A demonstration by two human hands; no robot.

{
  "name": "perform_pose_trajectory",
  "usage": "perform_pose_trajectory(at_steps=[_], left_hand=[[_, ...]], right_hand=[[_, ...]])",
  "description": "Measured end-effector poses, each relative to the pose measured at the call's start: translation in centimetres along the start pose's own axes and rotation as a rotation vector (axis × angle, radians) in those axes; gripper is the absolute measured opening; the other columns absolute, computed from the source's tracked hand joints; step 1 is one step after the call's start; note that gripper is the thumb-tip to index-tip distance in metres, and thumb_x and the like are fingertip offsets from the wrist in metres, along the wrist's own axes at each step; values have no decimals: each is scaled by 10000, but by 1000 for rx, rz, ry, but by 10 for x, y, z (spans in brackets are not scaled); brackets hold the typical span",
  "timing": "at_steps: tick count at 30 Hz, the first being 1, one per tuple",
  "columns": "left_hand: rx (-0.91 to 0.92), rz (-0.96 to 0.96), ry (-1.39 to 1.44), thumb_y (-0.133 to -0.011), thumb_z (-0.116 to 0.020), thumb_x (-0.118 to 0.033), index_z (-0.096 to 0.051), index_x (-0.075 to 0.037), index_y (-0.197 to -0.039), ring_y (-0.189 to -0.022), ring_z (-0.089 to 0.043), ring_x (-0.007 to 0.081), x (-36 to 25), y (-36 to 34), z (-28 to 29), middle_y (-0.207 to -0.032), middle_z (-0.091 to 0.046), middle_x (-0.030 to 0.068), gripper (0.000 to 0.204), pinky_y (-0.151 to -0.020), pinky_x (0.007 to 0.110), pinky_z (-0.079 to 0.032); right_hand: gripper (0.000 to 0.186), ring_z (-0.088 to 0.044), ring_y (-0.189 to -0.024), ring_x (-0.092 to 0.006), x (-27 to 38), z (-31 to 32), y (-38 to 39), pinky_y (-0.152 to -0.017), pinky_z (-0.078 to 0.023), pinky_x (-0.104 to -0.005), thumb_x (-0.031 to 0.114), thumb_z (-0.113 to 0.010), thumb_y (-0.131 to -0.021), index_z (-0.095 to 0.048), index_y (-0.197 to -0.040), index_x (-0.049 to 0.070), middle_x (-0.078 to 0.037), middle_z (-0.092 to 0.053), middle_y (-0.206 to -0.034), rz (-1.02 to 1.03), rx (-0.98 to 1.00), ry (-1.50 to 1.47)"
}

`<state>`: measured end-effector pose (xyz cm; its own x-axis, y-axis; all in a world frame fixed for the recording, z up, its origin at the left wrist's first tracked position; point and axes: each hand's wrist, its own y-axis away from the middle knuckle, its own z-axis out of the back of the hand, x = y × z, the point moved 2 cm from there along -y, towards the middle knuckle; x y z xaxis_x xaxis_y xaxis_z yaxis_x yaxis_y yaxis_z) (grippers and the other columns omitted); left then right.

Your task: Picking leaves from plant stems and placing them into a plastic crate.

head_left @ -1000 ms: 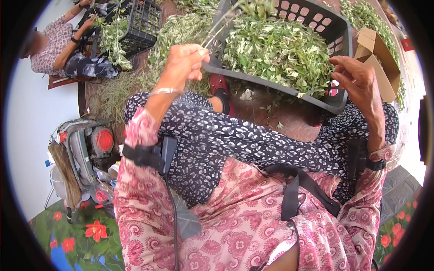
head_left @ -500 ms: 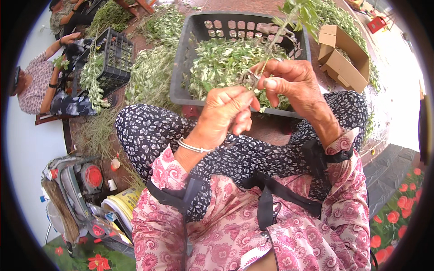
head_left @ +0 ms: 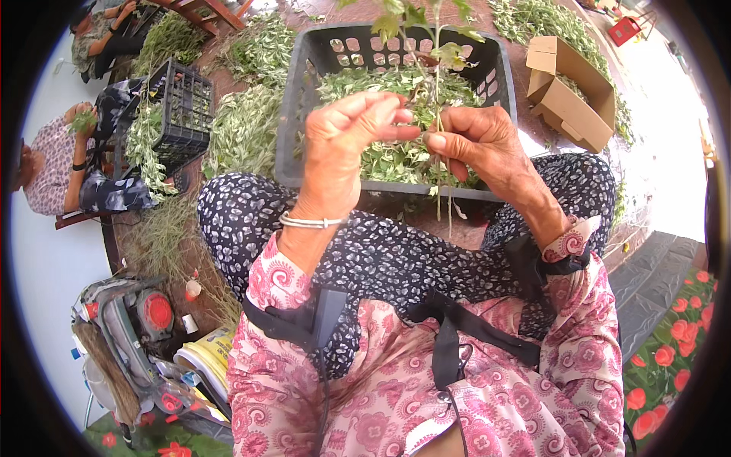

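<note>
My right hand (head_left: 491, 145) pinches a long leafy stem (head_left: 436, 84) between thumb and fingers. The stem stands upright, its green leaves above the hand and thin ends hanging below. My left hand (head_left: 343, 141), with a silver bangle at the wrist, has its fingertips drawn together beside the stem's leaves; whatever they hold is too small to make out. Both hands are over the near side of a dark grey plastic crate (head_left: 293, 145). Loose green leaves (head_left: 388, 164) fill the crate, partly hidden by my hands.
Leafy cuttings (head_left: 247, 129) lie left of the crate. A cardboard box (head_left: 571, 107) stands to its right. At far left a person (head_left: 57, 175) sits by a black crate (head_left: 186, 107), with another person (head_left: 99, 46) behind. A bag (head_left: 126, 320) and a yellow bucket (head_left: 205, 350) are at lower left.
My left hand has risen and shifted left, opening a small gap from the right hand. The stem, tilted to the right before, is now upright, with its lower ends showing beneath my right hand.
</note>
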<state>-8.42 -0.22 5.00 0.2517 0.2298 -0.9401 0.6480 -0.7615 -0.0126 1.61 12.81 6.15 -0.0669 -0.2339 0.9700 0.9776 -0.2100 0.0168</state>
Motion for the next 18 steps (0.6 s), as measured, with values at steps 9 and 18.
perform_pose_trajectory(at_steps=[9, 18], left_hand=[[-19, -51, 90, -788, -583, -137, -596, 39, -864, -632, -591, 153, -7, -11, 7, -735, -612, 87, 192, -631, 246, -461], [78, -32, 94, -776, -585, -81, -576, 34, -864, -710, -605, 223, -3, -7, 5, -760, -609, 106, 145, -701, 310, -466]], right_hand=[[297, -410, -408, -64, 3, -11, 1, -388, -307, -237, 184, -555, -809, -480, -580, 10, -8, -408, -429, -50, 157, 60], [268, -455, -418, -113, 5, -21, 4, -421, -362, -276, 160, -532, -811, -506, -630, -36, -52, -444, -476, -102, 299, 98]])
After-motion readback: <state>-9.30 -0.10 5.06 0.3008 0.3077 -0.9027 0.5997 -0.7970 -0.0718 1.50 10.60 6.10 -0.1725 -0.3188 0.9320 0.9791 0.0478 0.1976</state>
